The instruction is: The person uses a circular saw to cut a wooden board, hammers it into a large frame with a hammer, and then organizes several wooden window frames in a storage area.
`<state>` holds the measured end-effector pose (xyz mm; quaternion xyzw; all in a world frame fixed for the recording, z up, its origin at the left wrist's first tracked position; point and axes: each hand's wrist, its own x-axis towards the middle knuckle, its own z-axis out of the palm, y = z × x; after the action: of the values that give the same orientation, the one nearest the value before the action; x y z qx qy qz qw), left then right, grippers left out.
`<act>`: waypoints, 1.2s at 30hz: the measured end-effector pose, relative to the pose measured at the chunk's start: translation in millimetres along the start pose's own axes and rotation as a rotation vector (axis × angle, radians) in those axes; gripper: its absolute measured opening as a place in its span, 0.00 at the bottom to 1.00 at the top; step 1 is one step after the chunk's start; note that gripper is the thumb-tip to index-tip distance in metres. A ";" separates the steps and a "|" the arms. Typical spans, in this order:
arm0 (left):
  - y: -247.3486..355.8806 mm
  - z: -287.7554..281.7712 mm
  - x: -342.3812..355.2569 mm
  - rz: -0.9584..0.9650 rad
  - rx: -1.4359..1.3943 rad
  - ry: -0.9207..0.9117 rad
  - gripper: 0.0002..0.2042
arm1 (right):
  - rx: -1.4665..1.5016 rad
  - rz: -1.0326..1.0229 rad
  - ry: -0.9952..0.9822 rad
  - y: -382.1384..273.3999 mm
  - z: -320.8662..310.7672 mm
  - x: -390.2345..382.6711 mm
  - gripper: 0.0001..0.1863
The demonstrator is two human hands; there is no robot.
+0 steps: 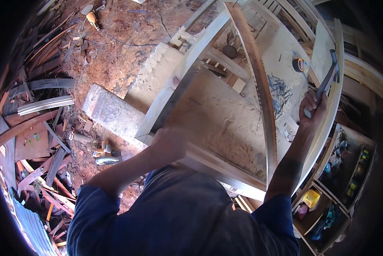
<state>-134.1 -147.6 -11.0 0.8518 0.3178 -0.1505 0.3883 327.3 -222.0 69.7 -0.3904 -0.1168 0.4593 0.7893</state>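
My right hand (313, 109) is raised at the right and grips the handle of a claw hammer (328, 77), its head up near the bench's far edge. My left hand (170, 143) rests on the near left corner of a wooden workbench (217, 119) and appears blurred; it holds the end of a long flat dark strip (176, 98) that runs diagonally up along a pale wooden batten (187, 64). A long curved brown wooden lath (260, 89) lies across the bench between my hands. A heap of nails (279, 91) lies on the bench near my right hand.
An orange and black tape measure (299, 65) sits on the bench's far side. Concrete blocks (114, 113) stand left of the bench on red earth. Scrap wood (38, 106) piles up at the left. Shelves with tools and a yellow container (311, 198) stand at the lower right.
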 end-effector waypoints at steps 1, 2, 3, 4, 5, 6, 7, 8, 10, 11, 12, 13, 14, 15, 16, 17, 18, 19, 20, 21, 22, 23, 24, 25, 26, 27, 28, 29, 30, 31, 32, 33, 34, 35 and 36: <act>0.7 -0.5 0.2 -0.005 -0.013 0.014 0.15 | -0.020 0.003 0.018 -2.0 1.1 -3.9 0.21; 1.0 -0.2 0.7 -0.002 -0.010 0.014 0.15 | -0.020 0.000 0.020 -3.3 -0.3 -7.3 0.21; 1.1 0.7 1.7 -0.015 -0.001 -0.002 0.15 | -0.045 -0.010 0.010 -4.2 -2.4 -10.2 0.21; 1.5 1.6 2.5 -0.028 0.009 -0.018 0.15 | -0.069 -0.020 0.000 -4.9 -4.4 -12.8 0.21; 0.7 3.0 1.7 -0.031 0.006 -0.013 0.15 | -0.071 -0.018 -0.006 -3.6 -3.4 -13.3 0.21; 0.2 4.4 0.8 -0.041 -0.002 0.000 0.14 | -0.067 -0.020 0.000 -2.2 -2.4 -13.6 0.21; 0.1 5.1 -0.1 -0.052 -0.010 0.013 0.14 | -0.063 -0.021 0.005 -1.2 -0.5 -12.9 0.21; 1.7 4.7 0.7 -0.051 -0.006 0.013 0.14 | -0.060 -0.024 0.006 -0.6 0.1 -13.5 0.21; 4.6 3.5 2.2 -0.079 0.008 -0.023 0.11 | -0.068 -0.005 0.056 2.5 4.0 -13.2 0.20; 5.5 3.0 2.6 -0.072 0.013 -0.024 0.11 | -0.068 -0.014 0.058 3.8 1.4 -12.8 0.20; 5.9 2.8 1.9 -0.055 0.006 -0.024 0.11 | -0.032 -0.006 0.050 6.9 -3.6 -10.7 0.19; 6.4 2.8 1.1 -0.039 0.000 -0.025 0.10 | 0.004 0.001 0.041 9.0 -6.1 -8.8 0.19; 6.0 4.5 -0.4 -0.036 0.002 -0.027 0.10 | 0.042 0.029 0.034 13.4 -4.4 -7.3 0.18; 5.4 7.0 -1.6 -0.017 0.020 0.024 0.10 | 0.043 0.026 0.037 15.6 -4.8 -5.7 0.18; 5.7 8.3 -1.7 0.002 0.037 0.075 0.10 | 0.065 0.055 0.032 17.2 -6.1 -4.2 0.18; 6.6 7.2 -1.2 0.005 0.039 0.072 0.10 | 0.087 0.086 0.027 19.5 -7.1 -3.0 0.18; 8.0 4.5 -0.6 -0.008 0.048 0.028 0.10 | 0.082 0.085 0.024 22.0 -7.2 -1.9 0.18; 9.4 1.7 -0.1 -0.020 0.057 -0.015 0.10 | 0.083 0.082 0.027 23.8 -7.8 -1.2 0.18; 10.9 -0.2 -0.2 -0.019 0.056 -0.018 0.10 | 0.093 0.100 0.009 25.4 -8.9 -0.4 0.18; 12.3 -2.3 -0.6 -0.040 0.049 -0.018 0.10 | 0.103 0.119 -0.009 26.7 -9.2 -0.7 0.18; 13.0 -3.0 -0.3 -0.061 0.043 -0.018 0.10 | 0.102 0.120 -0.007 27.8 -8.6 -1.8 0.18; 12.2 -2.2 -0.2 -0.063 0.041 -0.019 0.10 | 0.089 0.113 0.013 29.9 -6.6 -2.5 0.18; 11.1 -1.0 0.2 -0.057 0.045 -0.016 0.08 | 0.077 0.107 0.033 31.2 -5.7 -2.7 0.18; 10.3 -0.3 0.6 -0.050 0.049 -0.012 0.06 | 0.076 0.112 0.032 32.1 -6.9 -2.4 0.18; 11.0 -2.6 0.8 -0.052 0.047 -0.011 0.06 | 0.102 0.121 0.023 32.6 -9.0 -2.2 0.18; 12.6 -6.8 0.4 -0.037 0.037 -0.020 0.08 | 0.127 0.130 0.013 33.4 -10.2 -2.0 0.18; 13.4 -8.9 0.1 -0.022 0.028 -0.027 0.11 | 0.126 0.133 0.011 34.1 -10.7 -2.3 0.18; 12.0 -7.1 -0.3 -0.028 0.025 -0.025 0.11 | 0.136 0.140 0.014 35.8 -10.2 -2.2 0.18; 9.6 -4.1 -0.4 -0.028 0.028 -0.018 0.11 | 0.145 0.147 0.017 37.3 -9.9 -1.9 0.18; 8.3 -2.3 -0.9 -0.027 0.033 -0.012 0.12 | 0.145 0.152 0.014 38.6 -10.2 -1.4 0.18; 8.0 -2.2 -1.2 -0.030 0.031 -0.010 0.12 | 0.139 0.144 0.014 40.1 -11.0 -1.1 0.18; 7.8 -2.1 -1.4 -0.026 0.044 -0.016 0.12 | 0.132 0.136 0.015 41.5 -11.9 -0.9 0.18; 7.6 -2.0 -1.8 -0.021 0.058 -0.021 0.12 | 0.133 0.138 0.014 43.2 -12.5 -1.0 0.18; 7.5 -1.2 -1.7 -0.021 0.057 -0.021 0.12 | 0.138 0.136 0.017 44.5 -13.1 -1.5 0.18; 7.4 0.3 -1.9 -0.026 0.067 -0.018 0.13 | 0.144 0.134 0.021 45.6 -13.5 -2.2 0.18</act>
<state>-130.7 -152.3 -6.0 0.8588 0.3201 -0.1735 0.3605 304.5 -218.2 28.0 -0.3445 -0.0492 0.5141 0.7840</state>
